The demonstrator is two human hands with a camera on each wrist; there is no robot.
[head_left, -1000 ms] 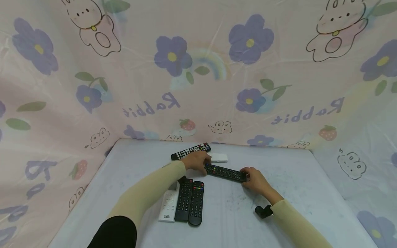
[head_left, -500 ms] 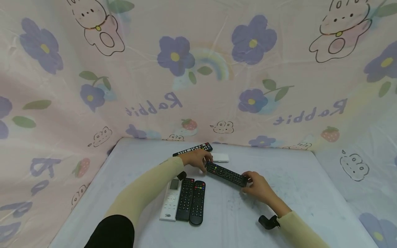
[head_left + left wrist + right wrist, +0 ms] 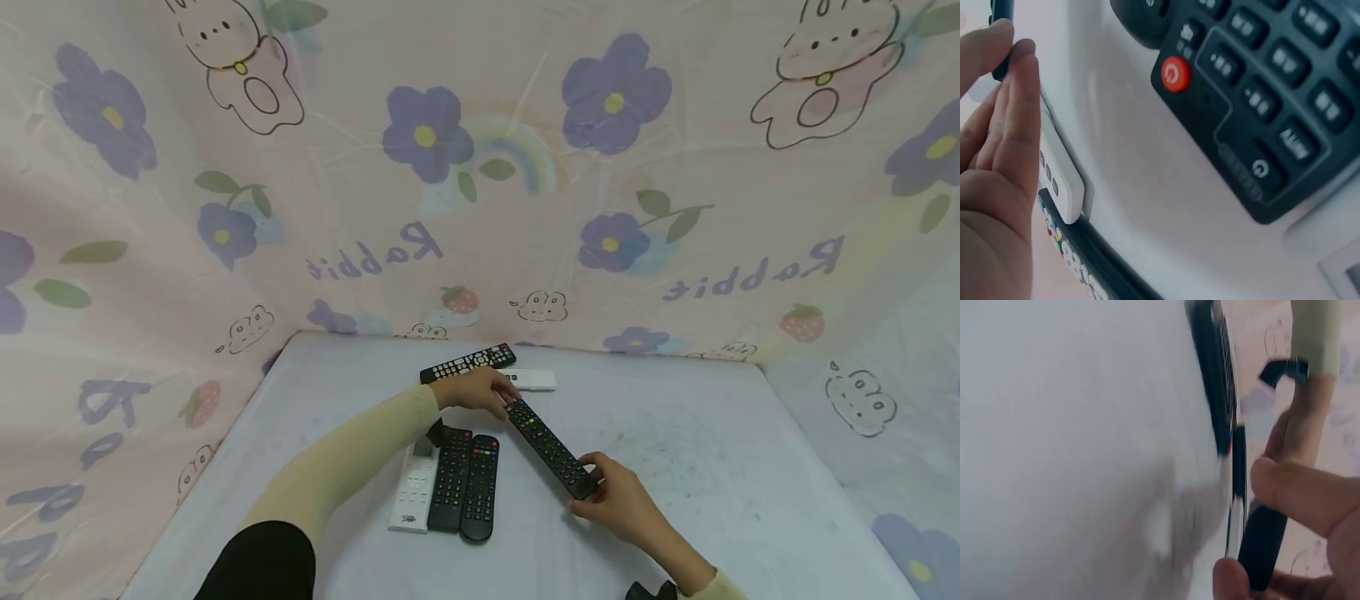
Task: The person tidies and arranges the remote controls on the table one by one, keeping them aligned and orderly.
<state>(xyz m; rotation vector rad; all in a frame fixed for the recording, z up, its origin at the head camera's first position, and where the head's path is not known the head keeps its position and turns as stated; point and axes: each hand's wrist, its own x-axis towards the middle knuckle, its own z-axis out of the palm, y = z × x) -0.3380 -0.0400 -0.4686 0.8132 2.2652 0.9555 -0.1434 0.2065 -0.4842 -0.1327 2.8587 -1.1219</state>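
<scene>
A long black remote control [image 3: 551, 450] slants across the middle of the table, held between both hands. My left hand [image 3: 474, 390] pinches its far end; in the left wrist view, thumb and fingertips meet at that dark end [image 3: 1002, 37]. At the near end, my right hand [image 3: 621, 504] grips it with thumb and fingers on opposite sides. The right wrist view shows the black remote's end [image 3: 1263, 540] between thumb and fingers, clear of the tabletop. Under my left forearm, a white remote [image 3: 411, 498] and two black remotes, one square-ended [image 3: 450, 487], one round-ended [image 3: 480, 492], lie side by side.
At the back of the white table [image 3: 690, 442], a black remote with pale buttons [image 3: 468, 362] lies aslant beside a small white remote [image 3: 534, 380], both close to my left hand. A patterned cloth [image 3: 510, 250] hangs behind the table and along its sides.
The held remote has swung from nearly crosswise to a steep slant, its near end drawn toward me by my right hand. My left hand stays at about the same spot.
</scene>
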